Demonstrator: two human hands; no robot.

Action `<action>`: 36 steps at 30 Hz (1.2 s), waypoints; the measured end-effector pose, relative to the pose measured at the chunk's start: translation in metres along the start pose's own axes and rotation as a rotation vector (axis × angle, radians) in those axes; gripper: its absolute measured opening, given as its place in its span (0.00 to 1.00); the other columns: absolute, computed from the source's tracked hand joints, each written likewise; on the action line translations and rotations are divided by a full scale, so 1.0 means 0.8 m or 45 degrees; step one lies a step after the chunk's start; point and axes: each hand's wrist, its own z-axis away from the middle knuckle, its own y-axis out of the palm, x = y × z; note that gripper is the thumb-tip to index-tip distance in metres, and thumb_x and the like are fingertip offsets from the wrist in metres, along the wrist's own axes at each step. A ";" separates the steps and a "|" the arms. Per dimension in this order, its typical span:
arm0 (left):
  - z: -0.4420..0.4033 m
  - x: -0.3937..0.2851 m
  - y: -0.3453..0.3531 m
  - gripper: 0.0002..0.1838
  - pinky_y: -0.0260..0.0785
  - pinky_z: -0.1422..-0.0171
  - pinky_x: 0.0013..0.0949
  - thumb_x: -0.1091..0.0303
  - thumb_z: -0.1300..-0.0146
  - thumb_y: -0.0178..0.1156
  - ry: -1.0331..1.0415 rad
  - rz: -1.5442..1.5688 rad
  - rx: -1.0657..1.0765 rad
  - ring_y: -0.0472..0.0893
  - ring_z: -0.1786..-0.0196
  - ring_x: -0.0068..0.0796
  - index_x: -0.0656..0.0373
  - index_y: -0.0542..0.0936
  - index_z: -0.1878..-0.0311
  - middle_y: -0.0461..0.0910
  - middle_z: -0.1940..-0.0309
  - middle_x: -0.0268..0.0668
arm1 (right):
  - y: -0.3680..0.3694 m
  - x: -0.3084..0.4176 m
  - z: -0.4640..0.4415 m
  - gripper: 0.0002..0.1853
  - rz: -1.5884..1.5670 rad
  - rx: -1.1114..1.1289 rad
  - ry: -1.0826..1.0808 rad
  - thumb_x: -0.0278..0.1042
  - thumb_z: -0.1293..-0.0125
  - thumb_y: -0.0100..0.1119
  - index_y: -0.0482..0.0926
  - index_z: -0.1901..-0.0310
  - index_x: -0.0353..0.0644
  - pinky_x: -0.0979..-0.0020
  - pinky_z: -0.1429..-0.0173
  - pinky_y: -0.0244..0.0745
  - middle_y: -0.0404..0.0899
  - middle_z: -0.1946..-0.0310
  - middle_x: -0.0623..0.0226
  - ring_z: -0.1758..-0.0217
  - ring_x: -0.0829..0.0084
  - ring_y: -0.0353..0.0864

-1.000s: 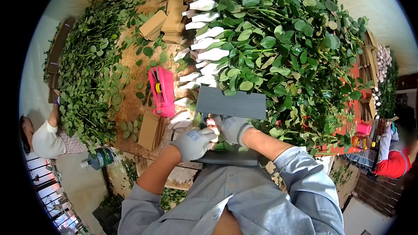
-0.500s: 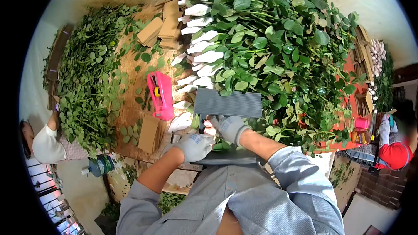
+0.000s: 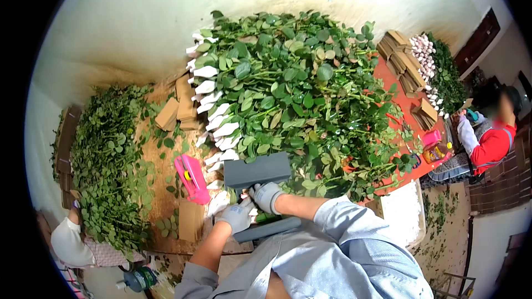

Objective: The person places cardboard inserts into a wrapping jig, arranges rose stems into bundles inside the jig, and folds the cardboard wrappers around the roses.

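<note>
My gloved left hand (image 3: 237, 217) is at the left end of a grey holder, between its upper panel (image 3: 257, 170) and lower panel (image 3: 269, 229). Close to it, my gloved right hand (image 3: 267, 197) sits just under the upper panel, fingers curled inward. Something small and pale shows between the fingertips of both hands; I cannot make out what it is. Green leaves lie inside the holder. Beyond it is a large pile of leafy stems (image 3: 293, 94), their heads in white sleeves (image 3: 226, 129) pointing left. A pink tape dispenser (image 3: 192, 179) stands to the left.
Folded cardboard (image 3: 190, 220) lies by my left hand, with more cardboard pieces (image 3: 185, 102) farther back. Another leafy pile (image 3: 105, 166) covers the table's left side. Co-workers stand at left and right, one in a red top (image 3: 494, 148). A bottle (image 3: 436, 153) sits on the red table (image 3: 388, 80).
The view has tilted up and turned right, so the piles and holder appear lower and farther left. Both hands stay together at the holder, the right one's fingers now more curled.
</note>
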 end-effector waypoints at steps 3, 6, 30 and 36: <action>-0.005 0.006 0.006 0.32 0.70 0.32 0.49 0.61 0.31 0.53 -0.083 -0.006 0.200 0.77 0.35 0.52 0.55 0.65 0.24 0.66 0.26 0.48 | -0.057 0.012 0.017 0.16 0.028 -0.399 -0.111 0.38 0.38 0.64 0.79 0.50 0.43 0.57 0.56 0.82 0.83 0.58 0.57 0.58 0.56 0.88; 0.006 -0.007 -0.010 0.33 0.66 0.26 0.47 0.61 0.32 0.52 -0.071 0.121 0.085 0.71 0.27 0.49 0.52 0.64 0.23 0.57 0.19 0.43 | -0.164 -0.022 0.027 0.12 -0.033 -0.856 -0.088 0.32 0.41 0.60 0.75 0.55 0.44 0.58 0.61 0.80 0.80 0.62 0.58 0.63 0.55 0.83; 0.004 -0.001 0.001 0.36 0.68 0.28 0.46 0.67 0.35 0.52 -0.085 0.122 0.066 0.74 0.29 0.45 0.51 0.63 0.21 0.52 0.17 0.36 | -0.303 -0.289 0.064 0.14 1.040 -0.708 0.801 0.36 0.30 0.52 0.85 0.49 0.50 0.55 0.36 0.63 0.77 0.44 0.63 0.37 0.61 0.72; 0.004 0.003 0.004 0.36 0.71 0.31 0.50 0.67 0.37 0.54 -0.034 0.098 0.004 0.78 0.34 0.52 0.51 0.64 0.23 0.54 0.18 0.38 | -0.415 -0.318 0.075 0.12 1.038 -0.830 1.153 0.38 0.31 0.57 0.85 0.49 0.52 0.57 0.43 0.71 0.78 0.43 0.64 0.38 0.62 0.75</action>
